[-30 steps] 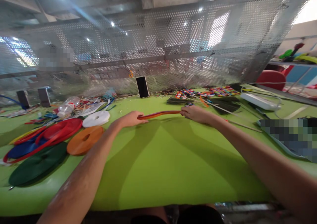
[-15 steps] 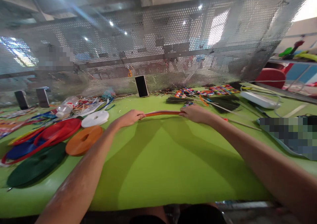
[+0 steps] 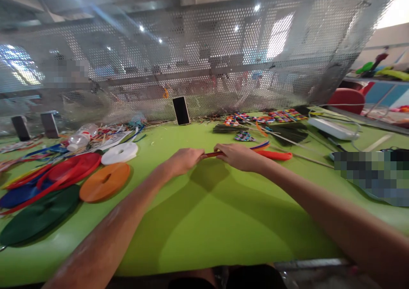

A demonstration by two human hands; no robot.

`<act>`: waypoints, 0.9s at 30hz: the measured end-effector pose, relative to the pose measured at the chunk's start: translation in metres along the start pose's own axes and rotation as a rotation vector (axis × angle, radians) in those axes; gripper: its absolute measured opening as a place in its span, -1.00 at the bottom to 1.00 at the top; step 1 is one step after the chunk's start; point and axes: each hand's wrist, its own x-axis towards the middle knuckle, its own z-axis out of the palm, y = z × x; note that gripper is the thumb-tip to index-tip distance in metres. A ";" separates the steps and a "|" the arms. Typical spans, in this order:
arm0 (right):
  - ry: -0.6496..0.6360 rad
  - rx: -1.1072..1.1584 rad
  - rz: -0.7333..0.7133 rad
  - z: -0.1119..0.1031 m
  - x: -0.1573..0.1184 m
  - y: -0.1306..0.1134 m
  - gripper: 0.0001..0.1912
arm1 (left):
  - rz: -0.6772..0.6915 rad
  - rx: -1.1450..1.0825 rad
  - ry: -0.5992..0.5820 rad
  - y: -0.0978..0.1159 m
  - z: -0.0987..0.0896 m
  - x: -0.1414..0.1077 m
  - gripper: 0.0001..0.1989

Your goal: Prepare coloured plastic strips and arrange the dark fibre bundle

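Observation:
Between my two hands runs a thin stack of ribbon strips [image 3: 212, 155], reddish-orange where it shows. My left hand [image 3: 187, 160] pinches its left end. My right hand [image 3: 238, 156] is closed on it a short way to the right, fingers bent over the top. Beyond the right hand the strips fan out, with blue and orange tips and a bright red-orange loop [image 3: 276, 155]. The stack is held just above the green tabletop [image 3: 204, 225]; both hands cast shadows there. My palms hide part of the strips.
At left lie ribbon rolls: white [image 3: 131, 152], orange [image 3: 96, 187], dark green [image 3: 41, 216], red [image 3: 86, 163] and blue. A plastic bottle [image 3: 78, 140] lies behind them. A phone [image 3: 181, 110] leans at the back. Woven pieces [image 3: 244, 136] and a white power strip [image 3: 332, 129] are at right.
My hands have come closer together along the ribbon strips, the left one moving right. The strips' right end now sticks out past my right hand. The view has shifted slightly.

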 end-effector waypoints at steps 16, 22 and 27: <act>0.004 -0.146 0.107 0.001 0.004 0.003 -0.72 | -0.044 -0.384 0.197 -0.024 0.009 0.002 -0.74; 0.007 -0.046 0.095 -0.003 0.000 -0.003 -0.68 | -0.023 -0.399 0.200 -0.015 0.007 0.004 -0.77; -0.002 0.102 -0.062 0.004 0.003 -0.006 -0.69 | 0.081 -0.457 0.136 -0.004 0.003 0.001 -0.74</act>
